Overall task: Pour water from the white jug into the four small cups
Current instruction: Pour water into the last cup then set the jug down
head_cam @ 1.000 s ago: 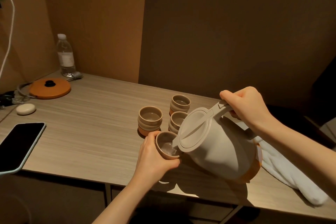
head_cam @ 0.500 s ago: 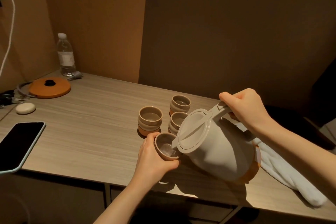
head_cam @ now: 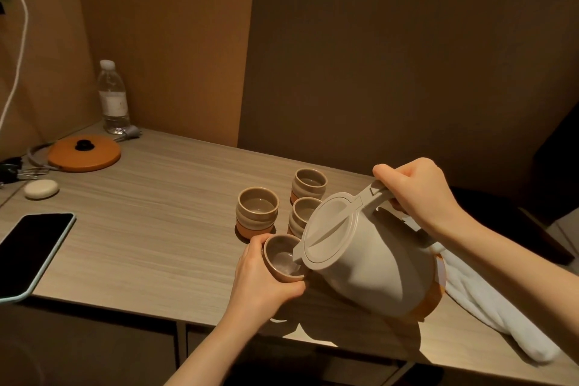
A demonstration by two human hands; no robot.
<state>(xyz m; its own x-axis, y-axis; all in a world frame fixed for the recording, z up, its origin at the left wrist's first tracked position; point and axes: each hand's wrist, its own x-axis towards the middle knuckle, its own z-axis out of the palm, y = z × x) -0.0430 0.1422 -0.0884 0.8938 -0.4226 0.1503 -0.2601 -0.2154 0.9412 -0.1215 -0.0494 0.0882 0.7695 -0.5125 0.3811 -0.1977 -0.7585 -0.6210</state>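
My right hand [head_cam: 419,194] grips the handle of the white jug [head_cam: 369,260], which is lifted and tilted left. Its spout rests over the rim of a small cup [head_cam: 282,258] that my left hand [head_cam: 261,279] holds tilted above the table's front edge; water shows inside it. Three more beige cups with orange bases stand on the wooden table [head_cam: 150,229]: one at the left [head_cam: 257,213], one at the back [head_cam: 309,185], and one [head_cam: 302,213] partly hidden behind the jug's lid.
A white towel [head_cam: 488,307] lies at the right under the jug. A black phone [head_cam: 29,247] overhangs the front left edge. An orange lid [head_cam: 84,153], a water bottle [head_cam: 112,97], a white pebble-shaped object [head_cam: 41,189], keys and a cable sit at the back left.
The jug and the held cup have shifted very slightly; the jug stays tilted over the cup. The other cups have not moved.
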